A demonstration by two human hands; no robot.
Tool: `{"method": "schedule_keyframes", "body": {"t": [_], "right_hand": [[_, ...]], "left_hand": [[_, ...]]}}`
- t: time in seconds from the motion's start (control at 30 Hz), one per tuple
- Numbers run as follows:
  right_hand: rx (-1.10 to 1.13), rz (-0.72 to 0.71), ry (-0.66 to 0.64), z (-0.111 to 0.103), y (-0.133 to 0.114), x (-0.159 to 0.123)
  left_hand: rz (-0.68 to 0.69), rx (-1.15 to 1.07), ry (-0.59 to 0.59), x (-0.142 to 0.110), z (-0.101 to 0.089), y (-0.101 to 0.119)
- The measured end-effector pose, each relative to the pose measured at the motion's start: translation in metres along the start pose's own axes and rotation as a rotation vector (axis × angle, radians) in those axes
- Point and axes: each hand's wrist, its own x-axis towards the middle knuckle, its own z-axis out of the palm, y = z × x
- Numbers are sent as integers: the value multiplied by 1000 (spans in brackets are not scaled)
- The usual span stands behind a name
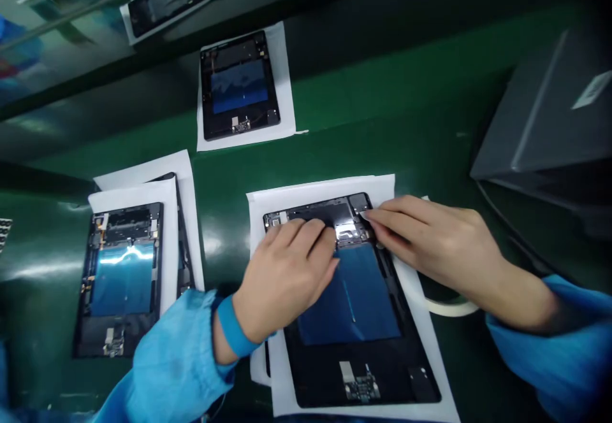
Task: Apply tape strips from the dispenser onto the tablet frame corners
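So the opened-up tablet (373,308) is right in front of me, long axis pointing away, my right hand (440,238) nearer its far-right corner, left (287,270) curled over its far-left half (can't tell what either's gripping).

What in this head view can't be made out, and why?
All in the head view:
- What the left hand touches on the open device: hidden by its curled fingers.
- The pale bit at the right hand's fingertips: too small.
- Most of the lower left device: covered by a white sheet.
- Label on the grey box: blurred.
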Motion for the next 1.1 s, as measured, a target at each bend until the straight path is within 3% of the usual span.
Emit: {"method": "schedule_keyframes", "body": {"t": [0.23,1.1], "right_hand": [[24,-19,18,-5,0,-1],[7,8,-98,-9,1,3]], "left_hand": [[9,-37,44,34,25,15],[28,27,-38,47,28,19]]}}
